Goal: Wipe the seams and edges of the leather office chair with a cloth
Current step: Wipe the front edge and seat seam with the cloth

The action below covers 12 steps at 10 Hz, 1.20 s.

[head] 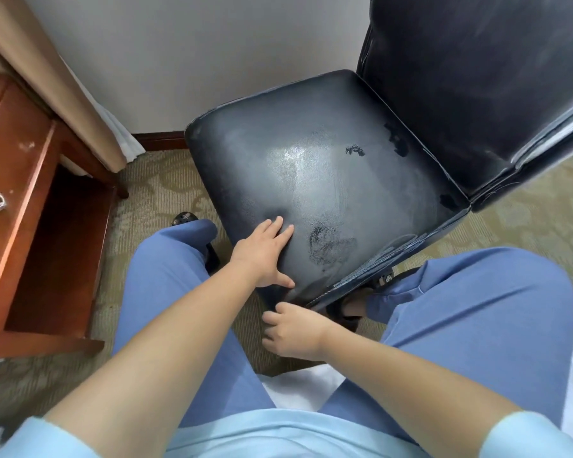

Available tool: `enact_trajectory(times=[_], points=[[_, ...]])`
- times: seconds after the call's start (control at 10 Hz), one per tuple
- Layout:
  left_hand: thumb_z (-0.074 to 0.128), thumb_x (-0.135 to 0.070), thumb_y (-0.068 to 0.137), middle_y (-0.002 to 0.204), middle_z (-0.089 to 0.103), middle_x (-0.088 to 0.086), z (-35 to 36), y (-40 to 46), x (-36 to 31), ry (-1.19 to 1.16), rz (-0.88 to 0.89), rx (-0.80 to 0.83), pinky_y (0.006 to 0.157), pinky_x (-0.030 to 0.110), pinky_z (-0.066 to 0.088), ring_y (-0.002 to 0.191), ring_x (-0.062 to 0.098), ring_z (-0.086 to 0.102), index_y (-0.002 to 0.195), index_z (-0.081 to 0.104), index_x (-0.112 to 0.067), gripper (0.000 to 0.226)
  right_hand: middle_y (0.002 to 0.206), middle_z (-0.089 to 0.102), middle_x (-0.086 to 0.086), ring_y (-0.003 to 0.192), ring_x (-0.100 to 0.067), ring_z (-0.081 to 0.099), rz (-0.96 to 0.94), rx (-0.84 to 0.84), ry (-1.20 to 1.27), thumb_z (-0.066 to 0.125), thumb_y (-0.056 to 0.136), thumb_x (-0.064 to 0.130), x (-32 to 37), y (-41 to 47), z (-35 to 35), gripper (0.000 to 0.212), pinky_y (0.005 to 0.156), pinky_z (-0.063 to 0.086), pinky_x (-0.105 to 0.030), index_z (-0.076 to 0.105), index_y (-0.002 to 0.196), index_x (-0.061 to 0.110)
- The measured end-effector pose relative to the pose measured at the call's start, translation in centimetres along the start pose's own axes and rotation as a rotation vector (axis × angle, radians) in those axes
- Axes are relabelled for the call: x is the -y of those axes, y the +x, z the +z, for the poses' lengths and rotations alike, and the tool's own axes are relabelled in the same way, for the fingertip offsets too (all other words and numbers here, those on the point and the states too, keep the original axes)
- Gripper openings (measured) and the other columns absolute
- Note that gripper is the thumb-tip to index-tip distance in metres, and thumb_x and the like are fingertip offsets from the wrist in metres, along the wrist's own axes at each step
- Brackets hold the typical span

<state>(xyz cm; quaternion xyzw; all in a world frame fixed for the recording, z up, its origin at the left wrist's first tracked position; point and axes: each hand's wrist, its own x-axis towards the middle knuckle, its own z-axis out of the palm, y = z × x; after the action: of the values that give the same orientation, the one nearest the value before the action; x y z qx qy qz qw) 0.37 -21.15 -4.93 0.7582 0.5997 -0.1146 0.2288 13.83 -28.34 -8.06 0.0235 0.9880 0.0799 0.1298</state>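
The dark blue leather chair has a worn, scuffed seat (328, 166) and a backrest (477, 77) at the upper right. A stitched seam (371, 269) runs along the seat's near edge. My left hand (265, 252) lies flat on the seat's near corner, fingers straight and thumb spread along the edge. My right hand (295, 332) sits just below that corner, fingers curled, with the thumb tip against the underside of the seat edge. I see nothing in it. No cloth is in view.
A reddish wooden desk (17, 193) with a metal drawer pull stands at the left, beside a beige curtain (63, 77). My knees in blue trousers (477, 319) flank the chair. Patterned carpet (153, 193) covers the floor, and white bedding (305, 385) shows between my legs.
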Motion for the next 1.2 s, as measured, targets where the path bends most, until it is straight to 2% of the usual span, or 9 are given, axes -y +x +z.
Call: enact_trajectory(times=[0.2, 0.3, 0.6, 0.7, 0.8, 0.9, 1.0, 1.1, 1.2], points=[[0.070, -0.064, 0.071, 0.162, -0.008, -0.005, -0.4, 0.1, -0.2, 0.054, 0.001, 0.013, 0.111, 0.047, 0.032, 0.149, 0.016, -0.004, 0.154, -0.001, -0.027, 0.116, 0.061, 0.053, 0.010, 0.068, -0.017, 0.050, 0.123, -0.185, -0.026, 0.063, 0.077, 0.019, -1.9, -2.6, -0.6, 0.012, 0.063, 0.032, -0.029, 0.058, 0.067, 0.023], [0.071, -0.064, 0.071, 0.162, -0.007, -0.004, -0.5, 0.1, -0.3, 0.058, 0.000, 0.012, 0.112, 0.047, 0.032, 0.149, 0.017, -0.003, 0.155, 0.000, -0.026, 0.116, 0.065, 0.056, 0.009, 0.072, -0.017, 0.052, 0.187, -0.178, 0.030, 0.062, 0.080, 0.020, -2.5, -3.8, -1.1, 0.009, 0.063, 0.033, -0.028, 0.058, 0.072, 0.023], [0.072, -0.065, 0.069, 0.162, -0.006, -0.004, -0.4, 0.2, -0.5, 0.076, -0.011, 0.010, 0.114, 0.046, 0.031, 0.149, 0.018, -0.002, 0.155, 0.000, -0.026, 0.119, 0.053, 0.054, 0.012, 0.068, -0.015, 0.054, 0.189, 0.124, 0.116, 0.081, 0.058, 0.033, 0.2, 0.6, -0.2, 0.020, 0.057, 0.036, -0.025, 0.061, 0.058, 0.027], [0.072, -0.065, 0.069, 0.162, -0.006, -0.003, -0.4, 0.4, -0.4, 0.085, -0.005, 0.012, 0.115, 0.045, 0.029, 0.149, 0.018, -0.001, 0.155, 0.000, -0.026, 0.118, 0.057, 0.055, 0.012, 0.066, -0.015, 0.053, 0.317, -0.033, 0.172, 0.071, 0.064, 0.025, -0.2, -0.6, -1.2, 0.010, 0.057, 0.037, -0.026, 0.062, 0.063, 0.028], [0.071, -0.065, 0.069, 0.163, -0.003, -0.001, -0.4, 0.6, -0.2, 0.108, 0.012, 0.017, 0.116, 0.044, 0.028, 0.149, 0.018, 0.003, 0.155, 0.002, -0.024, 0.118, 0.059, 0.055, 0.011, 0.061, -0.016, 0.053, 0.559, -0.196, 0.282, 0.044, 0.065, 0.020, -1.3, -3.0, -2.1, 0.017, 0.054, 0.035, -0.025, 0.059, 0.065, 0.028], [0.072, -0.066, 0.067, 0.163, -0.001, 0.001, -0.6, 0.7, -0.2, 0.119, 0.020, 0.025, 0.115, 0.045, 0.029, 0.149, 0.020, 0.004, 0.155, 0.004, -0.022, 0.120, 0.067, 0.059, 0.005, 0.064, -0.025, 0.055, 0.889, -0.214, 0.513, 0.052, 0.063, 0.016, -2.4, -5.1, -2.6, 0.011, 0.055, 0.030, -0.030, 0.055, 0.070, 0.024], [0.072, -0.067, 0.067, 0.163, -0.002, 0.001, -0.8, 0.7, -0.4, 0.129, 0.017, 0.041, 0.115, 0.045, 0.029, 0.150, 0.021, 0.004, 0.155, 0.003, -0.022, 0.120, 0.090, 0.062, 0.001, 0.084, -0.028, 0.057, 1.135, -0.148, 0.631, 0.059, 0.075, 0.020, -1.9, -5.5, -3.3, 0.017, 0.067, 0.036, -0.034, 0.055, 0.091, 0.021], [0.071, -0.066, 0.069, 0.163, -0.005, 0.002, -1.1, 0.6, -0.6, 0.143, 0.014, 0.068, 0.115, 0.046, 0.029, 0.150, 0.021, 0.001, 0.155, 0.000, -0.020, 0.120, 0.097, 0.056, 0.001, 0.090, -0.026, 0.057, 1.220, -0.148, 0.744, 0.055, 0.082, 0.027, -0.4, -4.1, -4.0, 0.016, 0.068, 0.035, -0.033, 0.046, 0.094, 0.023], [0.070, -0.067, 0.069, 0.162, -0.010, 0.003, -1.2, 0.4, -0.9, 0.168, -0.007, 0.103, 0.113, 0.050, 0.030, 0.150, 0.023, -0.003, 0.155, -0.004, -0.018, 0.123, 0.105, 0.053, 0.000, 0.095, -0.028, 0.059, 1.198, -0.107, 0.790, 0.051, 0.086, 0.034, 1.4, -2.6, -4.1, 0.027, 0.072, 0.040, -0.036, 0.047, 0.112, 0.025]])
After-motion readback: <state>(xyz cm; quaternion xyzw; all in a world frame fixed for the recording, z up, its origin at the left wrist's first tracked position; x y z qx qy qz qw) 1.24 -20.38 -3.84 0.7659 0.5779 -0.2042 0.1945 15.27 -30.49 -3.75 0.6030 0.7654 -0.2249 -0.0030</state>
